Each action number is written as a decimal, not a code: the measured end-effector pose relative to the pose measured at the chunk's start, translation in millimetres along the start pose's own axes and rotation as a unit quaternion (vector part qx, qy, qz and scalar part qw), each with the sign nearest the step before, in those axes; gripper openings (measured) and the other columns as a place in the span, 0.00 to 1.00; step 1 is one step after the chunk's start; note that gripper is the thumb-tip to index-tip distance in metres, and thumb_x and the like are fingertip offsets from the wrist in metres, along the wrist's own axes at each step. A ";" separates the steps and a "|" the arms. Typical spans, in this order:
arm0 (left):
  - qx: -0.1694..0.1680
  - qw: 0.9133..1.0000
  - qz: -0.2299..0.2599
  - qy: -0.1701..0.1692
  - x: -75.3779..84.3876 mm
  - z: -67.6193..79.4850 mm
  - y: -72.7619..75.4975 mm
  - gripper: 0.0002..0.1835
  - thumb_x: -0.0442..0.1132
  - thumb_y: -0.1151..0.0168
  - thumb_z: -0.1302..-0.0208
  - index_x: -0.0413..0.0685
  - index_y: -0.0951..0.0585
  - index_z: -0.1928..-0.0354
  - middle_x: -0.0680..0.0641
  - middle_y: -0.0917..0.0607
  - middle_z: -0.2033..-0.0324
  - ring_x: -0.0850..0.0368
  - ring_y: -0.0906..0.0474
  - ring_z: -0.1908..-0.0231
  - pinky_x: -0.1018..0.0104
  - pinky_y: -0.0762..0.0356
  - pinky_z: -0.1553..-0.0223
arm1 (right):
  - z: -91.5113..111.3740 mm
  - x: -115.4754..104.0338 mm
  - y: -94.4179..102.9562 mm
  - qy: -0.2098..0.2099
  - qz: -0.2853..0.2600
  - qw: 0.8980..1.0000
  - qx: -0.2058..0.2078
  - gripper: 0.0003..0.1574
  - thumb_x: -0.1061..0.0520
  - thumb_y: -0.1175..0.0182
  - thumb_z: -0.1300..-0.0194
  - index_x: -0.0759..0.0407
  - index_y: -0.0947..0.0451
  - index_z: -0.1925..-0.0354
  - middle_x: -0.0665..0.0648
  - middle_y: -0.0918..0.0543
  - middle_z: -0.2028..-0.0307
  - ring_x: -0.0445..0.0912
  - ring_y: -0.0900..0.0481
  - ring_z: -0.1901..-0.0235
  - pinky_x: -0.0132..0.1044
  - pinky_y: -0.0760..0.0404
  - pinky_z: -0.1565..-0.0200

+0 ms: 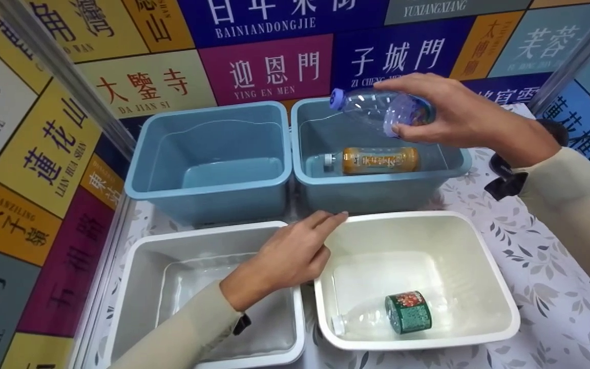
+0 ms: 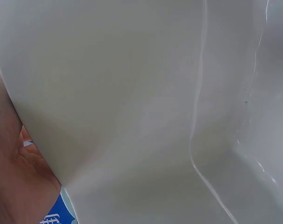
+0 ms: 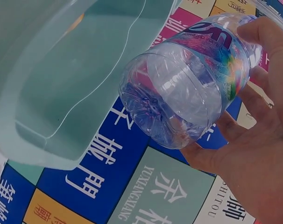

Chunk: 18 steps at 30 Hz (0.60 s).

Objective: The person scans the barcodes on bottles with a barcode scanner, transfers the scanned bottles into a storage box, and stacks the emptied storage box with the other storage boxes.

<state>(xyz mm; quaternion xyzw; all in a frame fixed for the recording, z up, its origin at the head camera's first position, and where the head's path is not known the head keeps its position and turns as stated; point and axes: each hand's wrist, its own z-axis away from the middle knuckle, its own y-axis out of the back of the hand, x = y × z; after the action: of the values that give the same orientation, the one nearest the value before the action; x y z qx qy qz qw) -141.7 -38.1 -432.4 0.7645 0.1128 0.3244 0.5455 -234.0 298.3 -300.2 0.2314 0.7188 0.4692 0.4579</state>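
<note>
Four bins show in the head view: two blue bins (image 1: 213,205) (image 1: 366,192) across the middle and two white bins (image 1: 146,266) (image 1: 461,284) along the bottom. Three plastic bottles (image 1: 364,110) (image 1: 380,160) (image 1: 408,311) appear, all right of centre. Two hands (image 1: 292,251) (image 1: 454,110) are visible, one near the centre, one upper right.

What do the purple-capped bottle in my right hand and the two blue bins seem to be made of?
The clear, purple-capped bottle in your right hand: probably thin, glossy plastic, being see-through with bright highlights and a ridged, moulded base. The left blue rectangular bin and right blue rectangular bin: likely rigid, satin plastic, from their even colour, soft sheen and rounded rims.
</note>
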 end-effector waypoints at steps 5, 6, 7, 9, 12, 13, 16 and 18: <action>-0.001 1.000 0.001 -0.001 0.2 0.3 0.4 0.35 0.33 0.43 0.29 0.50 0.30 0.19 0.46 0.16 0.36 0.53 0.12 0.49 0.55 0.12 0.60 | -6.3 -4.5 -3.0 0.013 -0.001 1.000 -0.003 0.49 0.50 0.28 0.28 0.28 0.37 0.17 0.59 0.30 0.21 0.64 0.31 0.26 0.73 0.21 0.37; 0.000 1.000 0.000 -0.002 0.1 0.4 0.5 0.36 0.33 0.44 0.29 0.50 0.30 0.19 0.45 0.16 0.36 0.53 0.12 0.49 0.55 0.12 0.60 | -7.5 -5.6 -3.4 0.015 -0.002 1.000 -0.004 0.49 0.50 0.28 0.28 0.28 0.37 0.17 0.59 0.30 0.21 0.64 0.30 0.27 0.73 0.21 0.37; 0.001 1.000 -0.001 -0.003 0.0 0.6 0.5 0.36 0.33 0.44 0.29 0.50 0.30 0.19 0.45 0.16 0.36 0.53 0.12 0.49 0.56 0.12 0.60 | -8.6 -6.9 -3.7 0.016 -0.002 1.000 -0.007 0.48 0.50 0.29 0.27 0.28 0.37 0.17 0.58 0.30 0.21 0.63 0.31 0.26 0.72 0.21 0.37; 0.002 1.000 -0.002 -0.006 -0.2 1.1 0.7 0.36 0.32 0.44 0.29 0.50 0.30 0.19 0.45 0.16 0.36 0.53 0.12 0.51 0.56 0.13 0.62 | -11.1 -9.2 -4.5 0.020 -0.001 1.000 -0.010 0.48 0.49 0.29 0.27 0.29 0.37 0.17 0.57 0.31 0.20 0.63 0.32 0.24 0.73 0.23 0.35; 0.002 1.000 -0.003 -0.007 -0.4 1.6 0.7 0.36 0.33 0.45 0.29 0.50 0.31 0.19 0.45 0.16 0.36 0.54 0.13 0.54 0.58 0.15 0.64 | -14.0 -12.0 -5.5 0.026 0.002 1.000 -0.015 0.48 0.48 0.30 0.27 0.29 0.37 0.17 0.55 0.31 0.19 0.63 0.34 0.22 0.73 0.26 0.32; 0.002 1.000 -0.004 -0.008 -0.5 1.5 0.5 0.36 0.33 0.45 0.29 0.50 0.31 0.19 0.45 0.16 0.36 0.54 0.13 0.55 0.58 0.15 0.65 | -15.1 -12.9 -5.9 0.028 0.002 0.999 -0.016 0.47 0.48 0.30 0.26 0.29 0.38 0.17 0.55 0.32 0.19 0.63 0.35 0.21 0.73 0.27 0.31; 0.002 1.000 -0.004 -0.008 -0.5 1.2 -0.3 0.36 0.33 0.45 0.29 0.50 0.31 0.19 0.45 0.16 0.36 0.54 0.13 0.54 0.58 0.15 0.65 | -18.0 -15.9 -7.4 0.028 0.006 0.999 -0.020 0.47 0.47 0.31 0.26 0.30 0.38 0.17 0.54 0.32 0.18 0.62 0.37 0.20 0.73 0.28 0.30; 0.003 1.000 -0.005 -0.010 -0.6 1.1 -0.5 0.36 0.32 0.44 0.29 0.50 0.30 0.19 0.45 0.16 0.36 0.54 0.12 0.53 0.57 0.14 0.64 | -20.1 -17.9 -8.7 0.029 0.007 0.999 -0.023 0.47 0.46 0.31 0.26 0.30 0.38 0.17 0.53 0.33 0.18 0.62 0.38 0.19 0.73 0.30 0.29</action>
<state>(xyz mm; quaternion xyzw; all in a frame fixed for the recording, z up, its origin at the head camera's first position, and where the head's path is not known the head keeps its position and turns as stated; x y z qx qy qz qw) -141.4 -39.0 -433.3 0.7685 0.1124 0.3140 0.5461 -242.2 271.4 -297.2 0.2126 0.7189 0.4953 0.4390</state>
